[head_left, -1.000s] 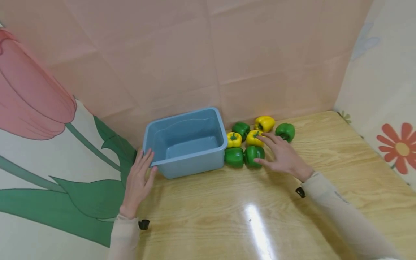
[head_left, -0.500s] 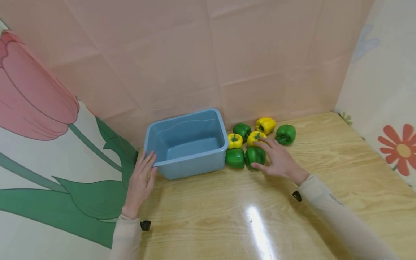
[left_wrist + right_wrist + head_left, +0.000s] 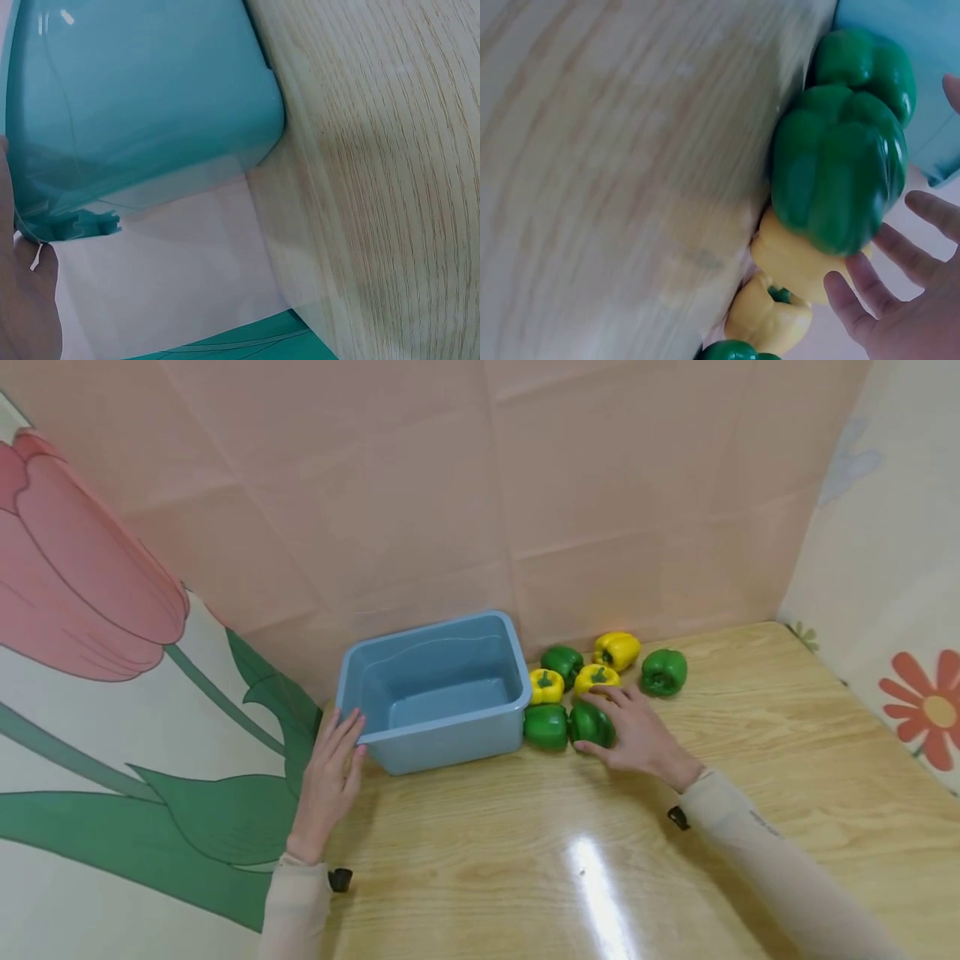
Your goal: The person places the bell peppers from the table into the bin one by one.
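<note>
Over the last second the right hand (image 3: 633,732) has slid left and down onto the front green pepper (image 3: 590,723), its thumb at the near side and its fingers spread loosely over the top, touching the pepper without closing round it; the wrist view shows those fingers (image 3: 889,259) straight and fanned beside the fruit. Nothing else has shifted.

Behind the scene, pink cloth (image 3: 420,493) hangs in creased panels, with a large printed tulip (image 3: 82,593) at the left and a flowered sheet (image 3: 892,577) at the right. Below them lies the table (image 3: 570,852), pale wood grain with a glossy sheen and a streak of reflected light.

On the table near the back stands the tub (image 3: 438,693), a blue plastic rectangle with rounded corners and a rolled rim. Against its left near corner the left hand (image 3: 327,781) rests flat, fingers straight, gripping nothing.

Just right of the tub sit the peppers, smooth and lobed: a second green pepper (image 3: 545,727) touching the tub beside the first, two yellow ones (image 3: 546,686) (image 3: 596,677) behind them, then another green (image 3: 562,661), a yellow (image 3: 617,650), and a green (image 3: 663,672) slightly apart at the right.
</note>
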Demonstrator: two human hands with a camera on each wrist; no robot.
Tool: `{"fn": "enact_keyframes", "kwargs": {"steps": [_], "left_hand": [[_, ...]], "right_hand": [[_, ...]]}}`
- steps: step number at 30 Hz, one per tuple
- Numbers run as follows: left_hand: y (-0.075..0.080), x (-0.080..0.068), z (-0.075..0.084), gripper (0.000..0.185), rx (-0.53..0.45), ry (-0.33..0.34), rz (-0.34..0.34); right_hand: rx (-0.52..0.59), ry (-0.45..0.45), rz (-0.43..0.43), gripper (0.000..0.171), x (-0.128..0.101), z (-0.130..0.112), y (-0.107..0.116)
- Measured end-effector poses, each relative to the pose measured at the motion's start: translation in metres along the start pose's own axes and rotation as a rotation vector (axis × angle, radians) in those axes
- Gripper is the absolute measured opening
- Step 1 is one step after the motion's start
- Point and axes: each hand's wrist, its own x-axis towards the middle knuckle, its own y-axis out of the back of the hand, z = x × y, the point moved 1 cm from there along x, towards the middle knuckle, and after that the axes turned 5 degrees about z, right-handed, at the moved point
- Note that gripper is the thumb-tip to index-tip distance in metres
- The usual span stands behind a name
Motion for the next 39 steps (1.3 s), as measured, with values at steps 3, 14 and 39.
{"fn": "enact_keyframes", "kwargs": {"steps": [3, 14, 39], "left_hand": [[-0.001, 0.002, 0.001, 0.050, -0.005, -0.008, 0.010], [-0.002, 0.000, 0.000, 0.045, -0.017, 0.013, 0.039], [-0.004, -0.001, 0.002, 0.041, -0.040, 0.016, 0.048]], "right_hand": [[0.000, -0.004, -0.026, 0.086, -0.001, -0.003, -0.003], [-0.007, 0.001, -0.082, 0.085, 0.000, -0.006, -0.017], [-0.031, -0.068, -0.201, 0.077, 0.008, -0.004, -0.024]]}}
